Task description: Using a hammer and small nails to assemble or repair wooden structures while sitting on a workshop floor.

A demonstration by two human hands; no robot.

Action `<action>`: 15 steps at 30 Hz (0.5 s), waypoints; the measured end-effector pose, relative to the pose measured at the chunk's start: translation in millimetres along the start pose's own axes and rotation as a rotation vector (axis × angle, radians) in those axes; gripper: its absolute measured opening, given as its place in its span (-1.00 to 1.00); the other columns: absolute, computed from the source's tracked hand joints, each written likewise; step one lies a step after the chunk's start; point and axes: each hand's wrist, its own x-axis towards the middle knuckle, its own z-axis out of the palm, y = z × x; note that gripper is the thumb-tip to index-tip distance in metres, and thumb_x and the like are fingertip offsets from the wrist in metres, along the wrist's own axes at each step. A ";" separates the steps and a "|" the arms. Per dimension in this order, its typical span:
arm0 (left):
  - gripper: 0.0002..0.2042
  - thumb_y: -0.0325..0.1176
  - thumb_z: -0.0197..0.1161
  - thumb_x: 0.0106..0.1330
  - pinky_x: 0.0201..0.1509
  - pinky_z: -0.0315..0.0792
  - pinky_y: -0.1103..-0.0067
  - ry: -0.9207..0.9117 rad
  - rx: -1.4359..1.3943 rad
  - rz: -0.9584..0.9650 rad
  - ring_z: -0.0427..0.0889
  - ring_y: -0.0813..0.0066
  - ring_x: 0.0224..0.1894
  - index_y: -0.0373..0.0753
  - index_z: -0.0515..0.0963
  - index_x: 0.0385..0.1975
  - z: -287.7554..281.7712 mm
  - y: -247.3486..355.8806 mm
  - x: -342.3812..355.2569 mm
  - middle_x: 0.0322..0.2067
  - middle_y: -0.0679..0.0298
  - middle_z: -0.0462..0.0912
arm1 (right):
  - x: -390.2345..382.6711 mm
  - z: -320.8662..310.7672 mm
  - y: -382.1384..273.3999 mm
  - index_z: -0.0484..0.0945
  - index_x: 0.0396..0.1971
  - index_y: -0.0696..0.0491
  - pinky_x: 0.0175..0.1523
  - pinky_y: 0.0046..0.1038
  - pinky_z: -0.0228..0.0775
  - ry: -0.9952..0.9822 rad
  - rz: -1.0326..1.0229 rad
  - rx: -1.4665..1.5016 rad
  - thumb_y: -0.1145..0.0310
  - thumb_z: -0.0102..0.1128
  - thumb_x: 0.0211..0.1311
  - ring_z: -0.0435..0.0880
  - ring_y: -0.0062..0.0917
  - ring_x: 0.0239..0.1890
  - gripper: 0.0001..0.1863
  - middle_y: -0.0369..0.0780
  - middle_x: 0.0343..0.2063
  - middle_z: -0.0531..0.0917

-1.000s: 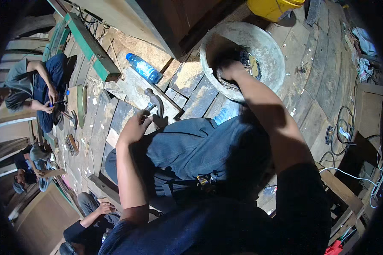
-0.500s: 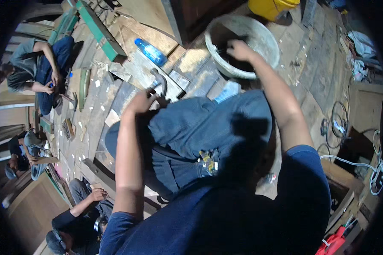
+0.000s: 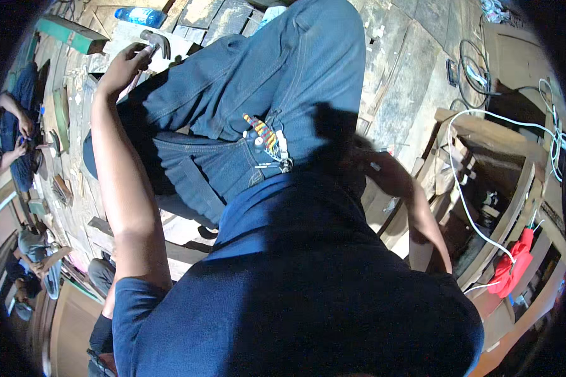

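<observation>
My left hand (image 3: pixel 124 70) is closed around a claw hammer, out beyond my left knee. The hammer's metal head (image 3: pixel 157 44) shows past the fingers, above the boards. My right hand (image 3: pixel 387 173) is down beside my right hip, mostly in shadow. Its fingers are too dark to make out, and a small pale spot shows near them. Across my folded legs lie dark trousers (image 3: pixel 295 81). A striped, colourful strap (image 3: pixel 265 135) with a metal ring hangs at the waist.
A blue plastic bottle (image 3: pixel 140 16) and a green-painted timber (image 3: pixel 71 34) lie ahead on the left. To the right are an open wooden frame (image 3: pixel 503 147), a white cable (image 3: pixel 457 166), a coiled black cable (image 3: pixel 465 69) and a red object (image 3: pixel 512 264). Other people sit along the left.
My right hand has come out of the bucket and back to my right hip. The view has shifted down, so the bucket is out of sight. The hammer stays in my left hand.
</observation>
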 end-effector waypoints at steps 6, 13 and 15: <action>-0.68 -0.14 0.13 0.39 -0.35 0.35 0.69 0.042 -0.041 -0.022 0.48 0.64 -0.40 -0.28 0.51 -0.08 6.9 11.1 -12.7 -0.37 0.31 0.60 | -28.9 29.5 1.5 0.55 -0.02 0.11 0.17 -0.32 0.34 -0.021 0.024 -0.048 0.57 0.11 0.22 0.55 -0.30 0.08 -0.69 -0.12 -0.04 0.62; -0.61 -0.08 0.16 0.37 -0.22 0.41 0.67 0.035 0.062 -0.035 0.60 0.63 -0.24 -0.21 0.48 0.05 -4.6 25.9 -23.8 -0.24 0.33 0.65 | -58.9 67.5 10.4 0.53 -0.02 0.13 0.16 -0.26 0.33 0.088 -0.022 0.040 0.65 0.07 0.15 0.51 -0.17 0.07 -0.63 -0.09 -0.01 0.59; -0.58 -0.06 0.17 0.36 -0.19 0.40 0.66 0.011 0.074 -0.015 0.60 0.60 -0.21 -0.21 0.48 0.07 -5.7 36.2 -22.4 -0.24 0.31 0.65 | -65.2 72.5 11.8 0.53 -0.01 0.13 0.16 -0.27 0.33 0.092 0.014 0.057 0.65 0.06 0.17 0.52 -0.18 0.06 -0.64 -0.08 -0.01 0.59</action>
